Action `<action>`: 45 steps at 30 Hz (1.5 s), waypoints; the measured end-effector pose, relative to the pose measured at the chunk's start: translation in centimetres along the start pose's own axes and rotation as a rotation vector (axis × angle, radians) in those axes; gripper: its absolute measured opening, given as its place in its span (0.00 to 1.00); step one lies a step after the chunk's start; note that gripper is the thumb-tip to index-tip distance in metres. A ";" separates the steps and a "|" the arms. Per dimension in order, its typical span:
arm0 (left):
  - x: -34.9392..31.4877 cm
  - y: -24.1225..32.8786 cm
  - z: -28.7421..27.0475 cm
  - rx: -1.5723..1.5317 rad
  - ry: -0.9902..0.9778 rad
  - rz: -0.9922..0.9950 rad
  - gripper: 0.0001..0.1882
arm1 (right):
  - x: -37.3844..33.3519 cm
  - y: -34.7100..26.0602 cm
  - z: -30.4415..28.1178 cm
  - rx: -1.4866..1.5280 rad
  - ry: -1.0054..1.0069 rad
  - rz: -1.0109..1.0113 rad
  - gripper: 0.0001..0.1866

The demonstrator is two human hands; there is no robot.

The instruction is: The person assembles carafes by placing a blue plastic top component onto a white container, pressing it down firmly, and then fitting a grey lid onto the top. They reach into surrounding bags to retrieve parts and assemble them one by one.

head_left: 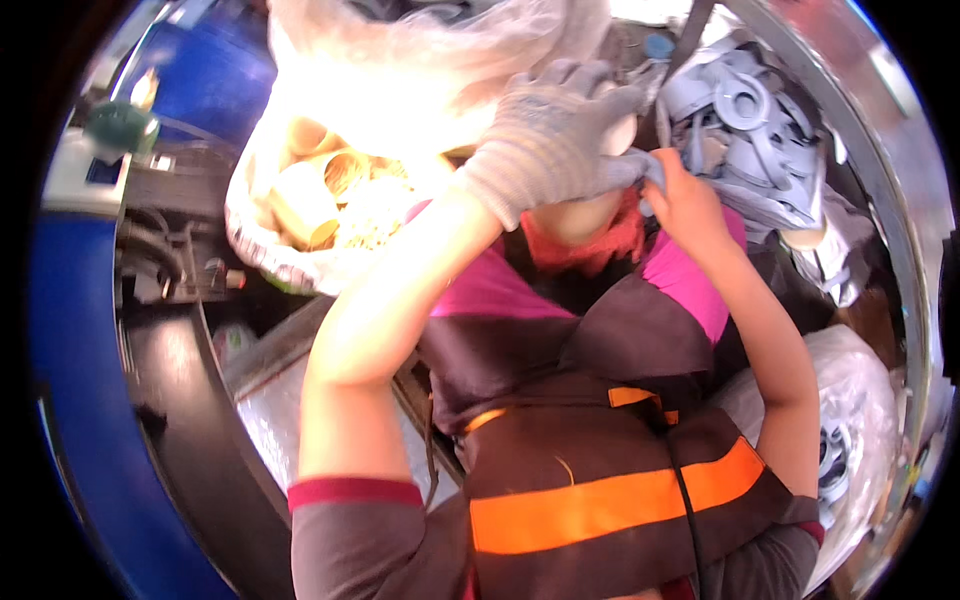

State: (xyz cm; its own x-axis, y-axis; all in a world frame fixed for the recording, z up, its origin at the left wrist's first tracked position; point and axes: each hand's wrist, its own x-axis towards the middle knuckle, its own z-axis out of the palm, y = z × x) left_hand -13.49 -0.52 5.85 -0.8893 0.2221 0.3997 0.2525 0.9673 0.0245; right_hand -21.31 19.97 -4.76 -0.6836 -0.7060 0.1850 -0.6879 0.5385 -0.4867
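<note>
My left hand (555, 135), in a grey knitted glove, curls over a cream-coloured rounded part. Its pale surface (622, 135) shows between the glove's fingers, and more cream (578, 220) shows below the palm, above a red cloth (590, 250) in my lap. I cannot tell whether these are one piece. Bare, my right hand (688, 200) is closed beside the glove. Its fingertips meet a small grey-blue bit that could be a glove fingertip or a separate piece.
On the left stands a large white plastic bag (290, 265) with cream cup-shaped parts (305, 205) and shavings. Several grey plastic parts (745, 110) fill a bag at upper right. Another clear bag (850, 400) lies by my right elbow. A metal rail (900, 260) bounds the right side.
</note>
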 end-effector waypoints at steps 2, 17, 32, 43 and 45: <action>-0.3 -0.1 0.8 -0.091 -0.017 -0.045 0.30 | 0.5 -0.2 0.0 0.005 -0.001 -0.025 0.18; -8.4 -7.0 15.6 -0.446 -0.089 -0.564 0.22 | 2.9 -5.1 -8.2 0.458 -0.288 0.294 0.17; -14.3 -6.6 0.9 -1.749 0.268 -1.049 0.26 | 27.3 -14.1 -1.2 0.440 -0.096 -0.129 0.14; -21.7 -7.8 1.0 -2.106 0.926 -1.197 0.31 | 37.8 -10.7 11.1 -0.049 0.064 -0.053 0.16; -22.3 -8.6 1.9 -2.140 0.980 -1.199 0.35 | 37.3 -9.1 9.0 0.094 0.500 -0.154 0.16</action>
State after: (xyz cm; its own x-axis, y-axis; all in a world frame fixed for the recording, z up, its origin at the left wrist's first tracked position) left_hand 3.50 -13.58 -4.99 -0.7085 -0.6146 -0.3468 0.4205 -0.7623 0.4920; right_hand -38.32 -15.39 -1.17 -0.6247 -0.4563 0.6337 -0.7806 0.3859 -0.4916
